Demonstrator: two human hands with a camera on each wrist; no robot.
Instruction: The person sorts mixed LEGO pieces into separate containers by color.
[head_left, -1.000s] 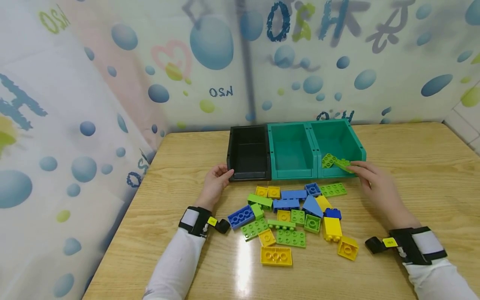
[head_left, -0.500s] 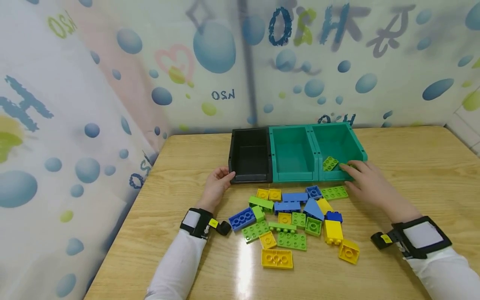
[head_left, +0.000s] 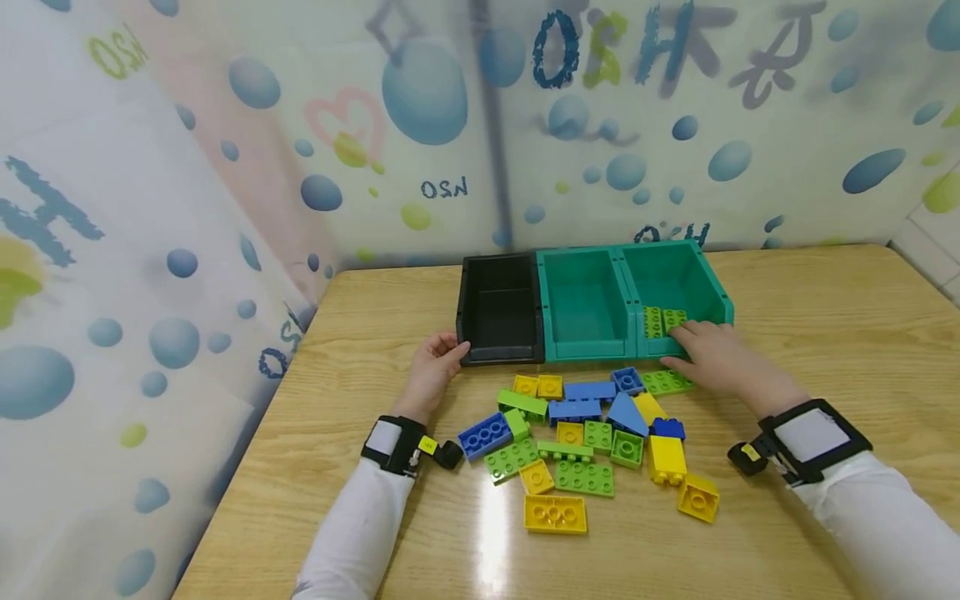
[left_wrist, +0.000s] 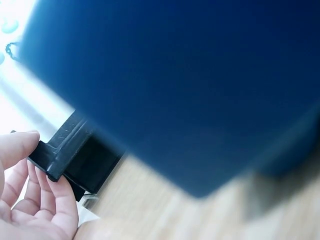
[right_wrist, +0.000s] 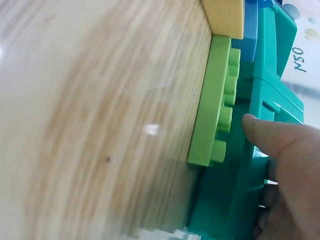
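My left hand (head_left: 431, 371) grips the front left corner of the black bin (head_left: 501, 304); in the left wrist view the thumb lies over the rim, with fingers below. My right hand (head_left: 712, 354) reaches over the front wall of the right teal bin (head_left: 663, 275). Its fingertips are at the right one of two green building bricks (head_left: 653, 322) standing side by side in that bin. In the right wrist view the thumb (right_wrist: 265, 132) stays outside the bin's front wall, and the other fingers are mostly hidden behind it. A flat green brick (right_wrist: 210, 110) lies just in front on the table.
A middle teal bin (head_left: 585, 292) stands between the other two. Several blue, yellow and green bricks lie loose before the bins, such as a long yellow brick (head_left: 555, 514) and a blue brick (head_left: 483, 436). A patterned curtain (head_left: 420, 192) hangs behind the wooden table (head_left: 375, 308).
My right hand has moved left and in over the bin's front wall. The two green bricks, askew before, now stand side by side. My left hand keeps its grip on the black bin.
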